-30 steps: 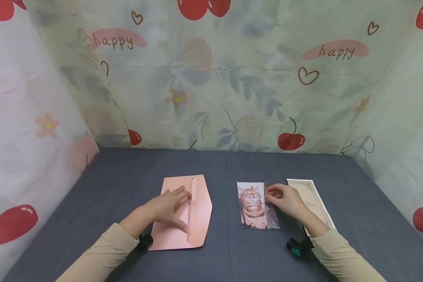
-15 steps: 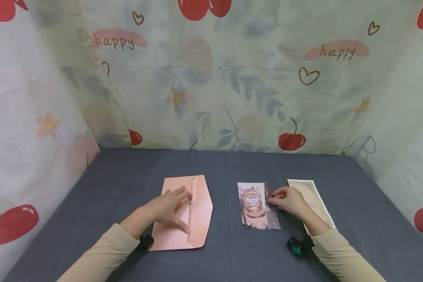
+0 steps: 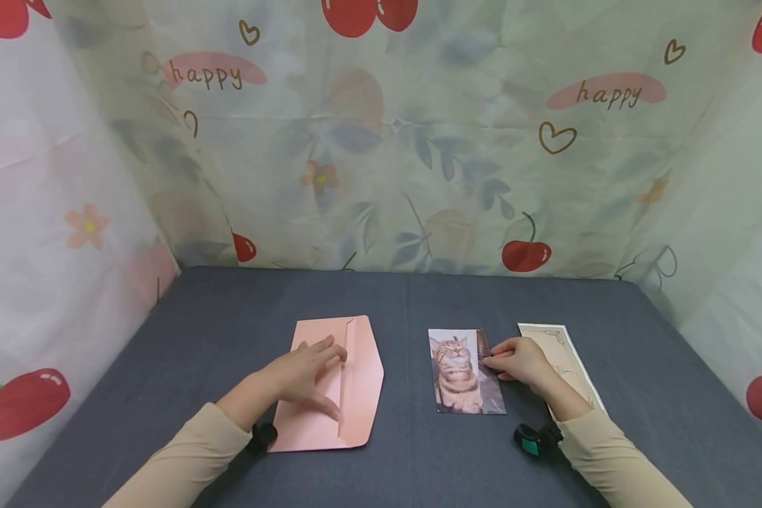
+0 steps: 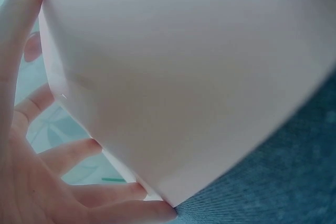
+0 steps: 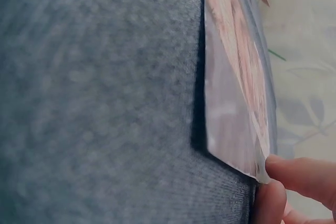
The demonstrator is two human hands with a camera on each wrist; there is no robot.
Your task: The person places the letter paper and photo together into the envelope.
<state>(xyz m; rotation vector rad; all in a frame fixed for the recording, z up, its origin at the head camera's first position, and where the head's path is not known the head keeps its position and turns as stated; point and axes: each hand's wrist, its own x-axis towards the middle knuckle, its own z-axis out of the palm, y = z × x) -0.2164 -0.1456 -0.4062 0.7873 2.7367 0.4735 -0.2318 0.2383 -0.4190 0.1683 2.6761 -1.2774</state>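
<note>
- Pinching the cat photo (image 3: 455, 377) by its right edge, that's the right hand (image 3: 522, 363), and the photo sits on the tabletop (image 3: 413, 469), between pink envelope (image 3: 363, 384) and cream card (image 3: 557, 343)!
- Left hand (image 3: 297, 370), well apart, spreads loose fingers over the envelope.
- Light, probably semi-stiff, perhaps slick and crease-prone: edges look the best hold.

Soft light leaves a dark shadow (image 5: 199, 132) beside the photo (image 5: 228, 103); wrist views look hazy.
</note>
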